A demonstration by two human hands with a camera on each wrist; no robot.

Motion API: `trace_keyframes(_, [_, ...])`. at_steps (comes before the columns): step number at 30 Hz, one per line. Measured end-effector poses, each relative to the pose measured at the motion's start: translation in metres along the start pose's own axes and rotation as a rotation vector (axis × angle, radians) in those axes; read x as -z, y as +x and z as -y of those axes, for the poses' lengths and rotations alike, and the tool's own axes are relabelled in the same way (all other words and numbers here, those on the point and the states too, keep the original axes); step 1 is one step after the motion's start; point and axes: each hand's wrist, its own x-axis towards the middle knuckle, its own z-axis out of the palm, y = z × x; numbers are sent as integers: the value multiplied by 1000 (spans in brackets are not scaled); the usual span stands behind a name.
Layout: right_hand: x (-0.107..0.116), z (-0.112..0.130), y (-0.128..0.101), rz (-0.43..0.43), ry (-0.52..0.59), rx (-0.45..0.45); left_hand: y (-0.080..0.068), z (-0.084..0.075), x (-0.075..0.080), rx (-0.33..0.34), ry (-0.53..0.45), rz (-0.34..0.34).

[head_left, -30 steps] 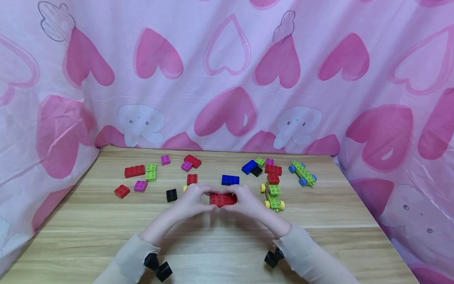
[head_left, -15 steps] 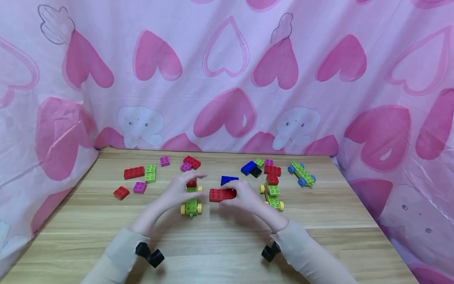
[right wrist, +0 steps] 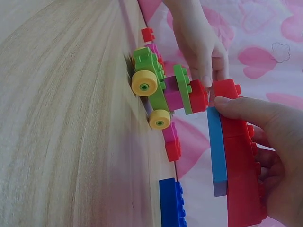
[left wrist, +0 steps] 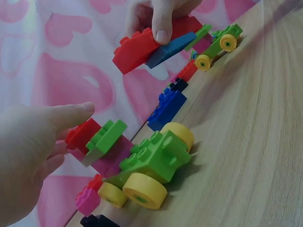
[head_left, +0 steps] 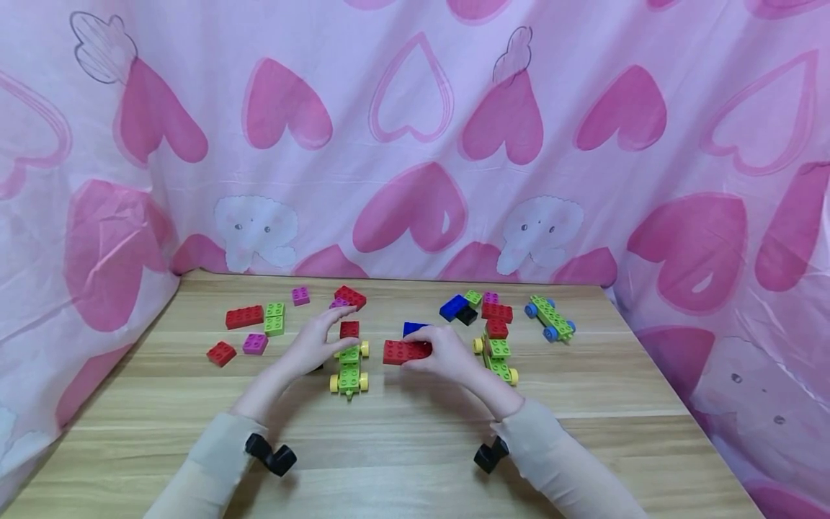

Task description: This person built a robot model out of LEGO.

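Note:
My right hand point(head_left: 449, 357) pinches a block of joined red bricks point(head_left: 397, 352) between thumb and fingers, holding it above the table. A flat blue brick point(left wrist: 171, 48) is fixed under the red ones, as both wrist views show. My left hand point(head_left: 316, 346) is beside a green toy car point(head_left: 350, 380) with yellow wheels, thumb and fingers extended and apart. On the car a pink brick point(right wrist: 173, 92), a green brick point(right wrist: 182, 89) and a red brick point(right wrist: 199, 96) are stacked. The left fingertips are right at that red brick, partly hidden behind it in the left wrist view.
A second green car with yellow wheels point(head_left: 498, 369) stands right of my right hand. A green base with blue wheels point(head_left: 550, 317) lies farther right. A blue brick point(head_left: 413, 329) is behind the held bricks; loose red point(head_left: 244, 316), green point(head_left: 275, 319) and pink bricks point(head_left: 255, 344) lie left.
My left hand has let go of the red bricks and moved left to the green car, its fingers spreading. The right hand keeps holding the red bricks, raised slightly in view.

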Motion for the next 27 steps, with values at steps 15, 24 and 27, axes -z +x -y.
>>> trace_keyframes(15, [-1, -4, 1, 12, -18, -2, 0, 13, -3, 78, -7, 97])
trace_keyframes(24, [-1, -3, 2, 16, 4, -25, -1, 15, -1, 130, -43, 126])
trace_keyframes(27, [-1, -2, 2, 18, 11, -30, 0, 16, -1, 136, -60, 139])
